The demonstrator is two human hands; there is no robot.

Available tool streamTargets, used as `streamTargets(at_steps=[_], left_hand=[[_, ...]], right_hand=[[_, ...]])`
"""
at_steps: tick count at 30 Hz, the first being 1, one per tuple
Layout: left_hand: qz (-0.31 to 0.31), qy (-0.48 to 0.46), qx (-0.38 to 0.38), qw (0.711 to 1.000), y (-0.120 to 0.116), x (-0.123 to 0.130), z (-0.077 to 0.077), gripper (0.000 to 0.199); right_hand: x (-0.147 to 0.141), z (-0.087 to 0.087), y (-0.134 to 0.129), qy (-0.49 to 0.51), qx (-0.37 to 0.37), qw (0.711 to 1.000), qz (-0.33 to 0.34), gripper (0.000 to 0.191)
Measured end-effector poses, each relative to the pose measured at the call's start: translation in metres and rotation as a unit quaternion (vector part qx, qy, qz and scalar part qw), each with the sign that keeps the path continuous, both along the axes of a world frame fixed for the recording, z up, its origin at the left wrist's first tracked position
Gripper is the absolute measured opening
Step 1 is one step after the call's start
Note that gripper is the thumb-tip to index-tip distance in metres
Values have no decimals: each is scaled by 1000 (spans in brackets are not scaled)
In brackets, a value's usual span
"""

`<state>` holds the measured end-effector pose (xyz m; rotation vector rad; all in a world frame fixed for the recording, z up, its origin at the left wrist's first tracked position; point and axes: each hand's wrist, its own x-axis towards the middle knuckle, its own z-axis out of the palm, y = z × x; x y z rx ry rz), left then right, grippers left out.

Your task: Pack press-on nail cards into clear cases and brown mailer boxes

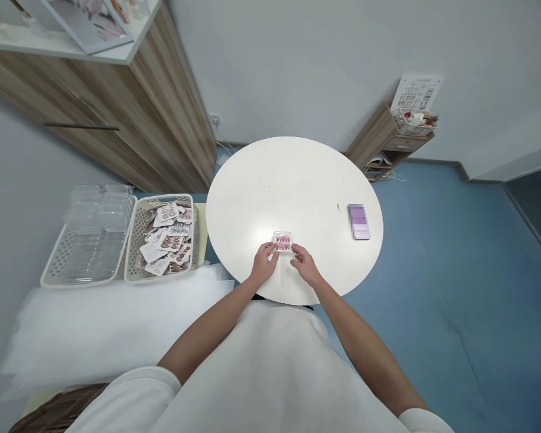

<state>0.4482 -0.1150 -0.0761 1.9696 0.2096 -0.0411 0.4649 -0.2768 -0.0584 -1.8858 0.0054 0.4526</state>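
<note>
A small clear case of pink press-on nails (282,239) is in front of me near the close edge of the white round table (288,174). The nails sit in two rows. My left hand (264,263) grips the case at its left edge, thumb and fingers bent around the lower corner. At the opposite lower corner, the fingertips of my right hand (304,263) rest on the case, with the thumb a little apart below. Whether the case lies flat or is slightly raised I cannot tell.
A purple pack (359,222), blurred, lies at the table's right, near a tiny dark object (338,207). Left of the table are a basket (128,252) of nail cards, a basket (49,264) of clear plastic boxes and white sheets (108,331). A wooden cabinet (175,108) stands behind.
</note>
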Motion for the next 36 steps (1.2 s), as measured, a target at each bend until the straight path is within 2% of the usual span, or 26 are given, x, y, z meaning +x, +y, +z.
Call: streamTargets(at_steps=[7,14,19,24,27,30,36], left_hand=[[-58,32,23,998,-56,-13,3,34],[-77,31,100,991,-78,-33,1,35],[-67,43,146,986,-92,-45,-8,39],[-72,31,206,975,-99,-54,-12,42],[-78,16,245,966,-93,-58,-9,47],[-103,6,269,958,-81,-61,-5,55],[-160,39,262,951,-64,-62,-6,65]], right_hand=[[-12,-12,-72,5,13,1000,-14,41],[-13,-22,-107,25,40,998,29,33],[-14,-30,-115,-31,-39,994,100,34],[-17,-33,-118,-128,-152,959,203,36],[-16,-33,-114,-211,-210,918,261,43],[-10,-34,-104,-271,-230,877,323,46],[1,-37,-90,-288,-253,852,358,33]])
